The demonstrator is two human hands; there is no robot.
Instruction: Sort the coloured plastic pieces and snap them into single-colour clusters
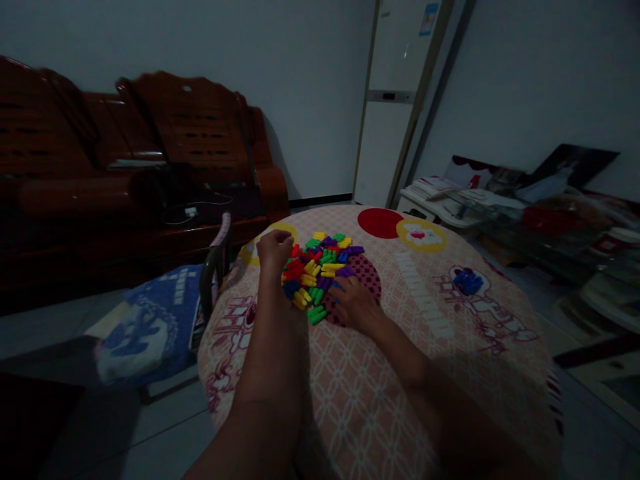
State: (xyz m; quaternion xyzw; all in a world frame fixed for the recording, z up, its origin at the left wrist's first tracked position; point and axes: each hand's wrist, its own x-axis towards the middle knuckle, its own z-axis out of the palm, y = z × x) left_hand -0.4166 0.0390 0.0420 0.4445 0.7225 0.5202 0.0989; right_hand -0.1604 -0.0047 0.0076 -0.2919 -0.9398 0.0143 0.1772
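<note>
Pieces (pixel 311 269), multicoloured, are lying heaped mid-tablecloth (pixel 360 393), toward the far side. Left hand (pixel 275 252) is sitting narrow at their left, contents cannot be told; right hand (pixel 358 305) is resting partly spread, near right, fingertips meeting a blue piece (pixel 338 285).

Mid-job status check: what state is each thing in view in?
Colourful pieces: loose, heaped together
Blue pieces: grouped apart, right of the heap
Left hand: fingers curled, any hold unclear
Right hand: lowered, fingertips at the heap's edge
Tablecloth: spread out
Blue-and-white cloth: draped
White cable: lying loose, curved
</note>
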